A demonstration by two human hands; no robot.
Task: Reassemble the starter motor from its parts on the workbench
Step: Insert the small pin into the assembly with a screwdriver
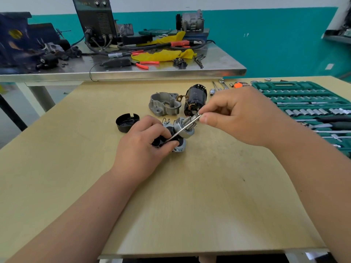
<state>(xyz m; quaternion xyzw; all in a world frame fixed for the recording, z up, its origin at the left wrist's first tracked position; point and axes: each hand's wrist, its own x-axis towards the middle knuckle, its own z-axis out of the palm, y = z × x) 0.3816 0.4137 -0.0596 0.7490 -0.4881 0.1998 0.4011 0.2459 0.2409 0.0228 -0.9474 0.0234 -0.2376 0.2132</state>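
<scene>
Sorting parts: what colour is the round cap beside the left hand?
Black; the cap shows best in head view.

The pale wooden table point(171, 205) carries a black cap point(126, 122), a grey metal housing point(164, 103) just beside a black motor body point(195, 98), a gear assembly point(185, 129), loose wrenches point(221, 85) and an open green socket set point(303, 103) at the right.

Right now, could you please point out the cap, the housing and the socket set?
Cap point(122, 128): head view, side wall.
Housing point(154, 107): head view, left flange.
Socket set point(296, 84): head view, top rim.
</scene>
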